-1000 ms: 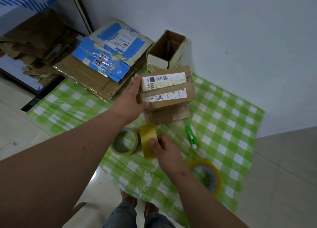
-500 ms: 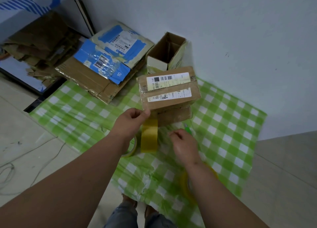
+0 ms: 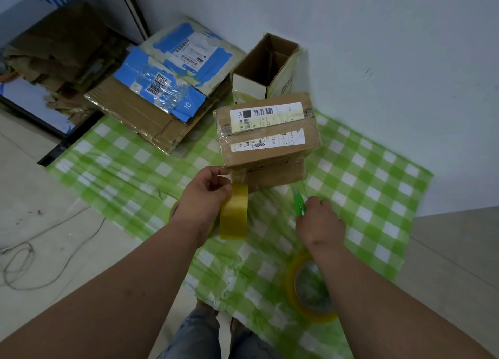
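Here, from my remote seat, I see both forearms reaching forward and down over the green checked sheet (image 3: 378, 185). The left hand (image 3: 205, 196) is turned thumb-up, its fingers curled round the yellow tape roll (image 3: 233, 215), which stands on edge just in front of the stacked taped parcels (image 3: 267, 139); a strip of tape runs from the roll up to the near bottom edge of the upper parcel. The right hand (image 3: 320, 223) is palm-down, knuckles up, its fingers curled onto the near end of the green utility knife (image 3: 298, 203), which lies on the sheet just beside the parcels. Another tape roll (image 3: 310, 293) lies under the right forearm.
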Motion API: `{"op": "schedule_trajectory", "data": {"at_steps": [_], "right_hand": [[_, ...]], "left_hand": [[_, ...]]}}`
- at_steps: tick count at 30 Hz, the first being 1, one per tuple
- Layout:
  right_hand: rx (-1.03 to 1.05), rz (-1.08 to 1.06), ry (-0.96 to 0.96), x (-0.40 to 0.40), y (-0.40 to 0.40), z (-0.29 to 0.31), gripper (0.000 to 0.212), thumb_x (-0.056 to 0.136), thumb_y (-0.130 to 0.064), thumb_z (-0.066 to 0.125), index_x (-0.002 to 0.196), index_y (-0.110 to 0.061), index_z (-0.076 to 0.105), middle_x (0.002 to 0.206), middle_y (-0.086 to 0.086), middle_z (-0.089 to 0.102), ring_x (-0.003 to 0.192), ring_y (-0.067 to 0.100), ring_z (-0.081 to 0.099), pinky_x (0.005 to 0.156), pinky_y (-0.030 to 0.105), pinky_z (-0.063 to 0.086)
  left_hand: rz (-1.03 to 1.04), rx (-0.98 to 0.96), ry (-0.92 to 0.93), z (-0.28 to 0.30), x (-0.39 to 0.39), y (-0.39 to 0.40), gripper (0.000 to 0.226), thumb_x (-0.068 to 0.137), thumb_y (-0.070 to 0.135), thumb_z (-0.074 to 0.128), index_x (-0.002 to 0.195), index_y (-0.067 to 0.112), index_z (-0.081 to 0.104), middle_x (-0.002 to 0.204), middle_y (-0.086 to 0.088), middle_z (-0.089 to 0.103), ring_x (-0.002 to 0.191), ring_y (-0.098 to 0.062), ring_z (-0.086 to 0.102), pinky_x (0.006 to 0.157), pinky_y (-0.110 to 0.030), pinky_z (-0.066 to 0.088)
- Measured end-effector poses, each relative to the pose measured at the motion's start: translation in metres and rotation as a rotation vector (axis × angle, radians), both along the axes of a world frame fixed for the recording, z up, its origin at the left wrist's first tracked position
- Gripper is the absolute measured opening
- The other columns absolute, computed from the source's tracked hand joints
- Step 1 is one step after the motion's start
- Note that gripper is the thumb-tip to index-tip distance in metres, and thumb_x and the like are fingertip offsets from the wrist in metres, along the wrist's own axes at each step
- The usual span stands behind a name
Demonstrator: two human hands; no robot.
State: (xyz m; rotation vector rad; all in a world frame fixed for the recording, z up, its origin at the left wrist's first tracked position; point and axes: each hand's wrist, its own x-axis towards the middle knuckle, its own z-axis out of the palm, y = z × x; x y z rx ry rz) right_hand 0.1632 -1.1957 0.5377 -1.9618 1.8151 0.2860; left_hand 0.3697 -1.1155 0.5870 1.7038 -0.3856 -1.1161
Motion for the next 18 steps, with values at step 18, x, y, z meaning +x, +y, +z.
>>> {"op": "schedule_trajectory", "data": {"at_steps": [18], "right_hand": [[-0.197, 0.265, -0.692, 0.024, 0.008, 0.068, 0.006, 0.093, -0.033, 0.048, 0.095, -0.034, 0.042, 0.065, -0.01, 0.048, 0.057, 0.007, 0.049, 0.048, 0.019, 0.03]], "left_hand": [[0.111, -0.006, 0.074, -0.007, -0.003, 0.004, 0.035, 0.089, -0.003, 0.064, 0.098, 0.03, 0.071, 0.072, 0.005, 0.064, 0.08, -0.014, 0.058, 0.08, -0.028, 0.047]]}}
